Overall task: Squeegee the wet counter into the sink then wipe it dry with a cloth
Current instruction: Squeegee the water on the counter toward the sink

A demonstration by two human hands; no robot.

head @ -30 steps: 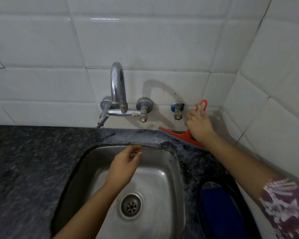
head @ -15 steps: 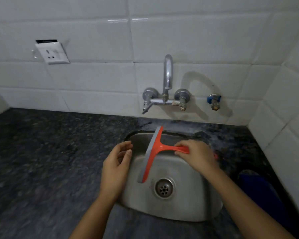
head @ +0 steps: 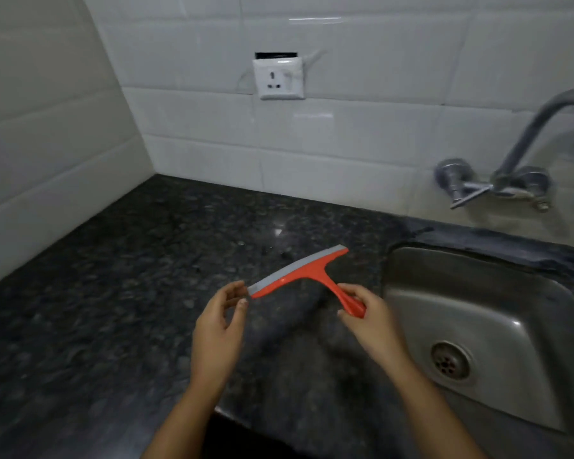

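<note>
White tiled walls (head: 362,134) are seen behind a dark speckled stone surface (head: 113,309), with a wall socket (head: 278,78) above it. A steel sink (head: 497,329) is set into the surface at right – a tap (head: 524,167) is mounted on the wall over it. An orange squeegee (head: 307,276) is held above the surface just left of the sink. Its handle is gripped by the closed right hand (head: 370,321). The near blade end is touched by the half-curled left hand (head: 217,326) – fingers apart, loosely pinching.
</note>
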